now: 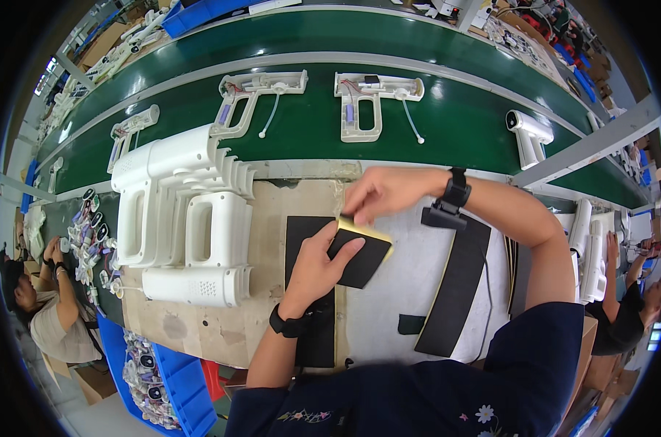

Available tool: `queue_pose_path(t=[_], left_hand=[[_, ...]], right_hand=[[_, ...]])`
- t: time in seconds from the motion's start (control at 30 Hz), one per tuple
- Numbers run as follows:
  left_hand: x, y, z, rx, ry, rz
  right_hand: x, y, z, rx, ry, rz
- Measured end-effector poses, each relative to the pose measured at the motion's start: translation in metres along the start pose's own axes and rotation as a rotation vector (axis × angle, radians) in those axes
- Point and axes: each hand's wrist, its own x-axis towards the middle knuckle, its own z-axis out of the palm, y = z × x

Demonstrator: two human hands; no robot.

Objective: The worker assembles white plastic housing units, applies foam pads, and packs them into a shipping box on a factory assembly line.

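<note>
My left hand [317, 264] holds a black foam pad [364, 257] with a yellow backing, thumb on top of it. My right hand [385, 192] pinches the pad's upper yellow edge from above. Both hands hover over a black strip [307, 240] lying on the cardboard-covered bench [286, 197]. A longer black foam strip [458, 288] lies to the right, with a small black clip [444, 216] near its top. A stack of white gun-shaped plastic shells [188, 211] stands to the left of my hands.
A green conveyor belt [461, 131] runs behind the bench, carrying open white gun-shaped housings [261, 98] [370, 98] and an assembled one [528, 135]. Blue bins [174, 379] of small parts sit at lower left. Other people work at left [42, 306] and right [632, 298].
</note>
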Motion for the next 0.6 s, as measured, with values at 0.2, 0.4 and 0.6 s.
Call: queue_pose_path(t=[0.2, 0.4, 0.6], left_hand=[[-0.014, -0.016, 0.008, -0.614, -0.036, -0.228], [-0.016, -0.033, 0.011, -0.603, 0.067, -0.263], [-0.017, -0.032, 0.008, -0.616, 0.088, -0.281]], right_hand=[[0.005, 0.041, -0.116, -0.722, 0.570, 0.020], [0.013, 0.068, -0.134, -0.930, 0.415, -0.110], [0.013, 0.069, -0.124, -1.029, 0.340, -0.057]])
